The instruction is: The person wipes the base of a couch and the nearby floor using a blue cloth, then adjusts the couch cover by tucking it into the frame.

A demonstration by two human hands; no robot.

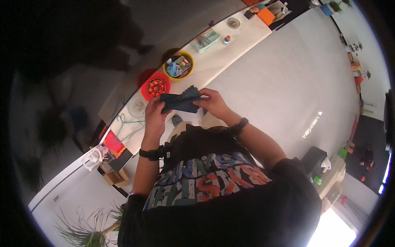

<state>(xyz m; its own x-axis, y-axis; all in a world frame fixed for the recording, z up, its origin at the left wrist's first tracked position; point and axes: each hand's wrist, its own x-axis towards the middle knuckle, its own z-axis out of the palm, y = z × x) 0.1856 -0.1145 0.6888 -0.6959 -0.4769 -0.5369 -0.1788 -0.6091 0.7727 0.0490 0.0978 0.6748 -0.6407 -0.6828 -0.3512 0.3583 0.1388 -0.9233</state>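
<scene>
A dark blue-grey cloth (180, 100) with zigzag-cut edges is stretched between my two hands, in front of my chest. My left hand (155, 115) grips its left end, thumb on top. At the right end, the fingers and thumb of my right hand (213, 103) pinch a raised fold. The cloth is partly folded over on itself, one jagged corner sticking up. Beyond it, a red bowl (166, 81) with red-and-yellow items stands on a pale counter (213, 66). Left of my left hand lie green wire hangers (131, 122).
A yellow basket (192, 58) of small items, a pale green tray (206, 41), a small red-capped bottle (226, 39) and a glass ashtray (233, 23) line the counter. A clear glass dish (135, 106) and a red packet (114, 144) sit nearer. A spiky plant (101, 234) stands lower left.
</scene>
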